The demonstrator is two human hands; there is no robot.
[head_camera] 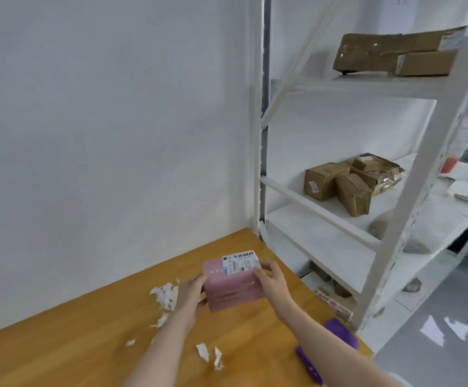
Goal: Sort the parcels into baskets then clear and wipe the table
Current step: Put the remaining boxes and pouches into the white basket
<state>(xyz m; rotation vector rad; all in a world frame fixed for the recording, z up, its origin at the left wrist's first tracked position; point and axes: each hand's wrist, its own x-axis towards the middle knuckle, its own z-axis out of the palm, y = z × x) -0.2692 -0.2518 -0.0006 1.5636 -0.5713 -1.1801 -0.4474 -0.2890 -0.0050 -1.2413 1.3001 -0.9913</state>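
Note:
A pink parcel [231, 286] with a white barcode label on its upper right corner is held upright just above the wooden table [87, 344]. My left hand [192, 291] grips its left edge. My right hand [270, 277] grips its right edge near the label. Torn white paper scraps [167, 296] lie on the table left of the parcel, and more scraps [209, 354] lie nearer to me.
A white metal shelving rack [380, 208] stands to the right with brown cardboard boxes [350, 182] on its middle shelf and more boxes [394, 53] on top. A purple object [341, 333] lies at the table's right edge. A white wall is behind the table.

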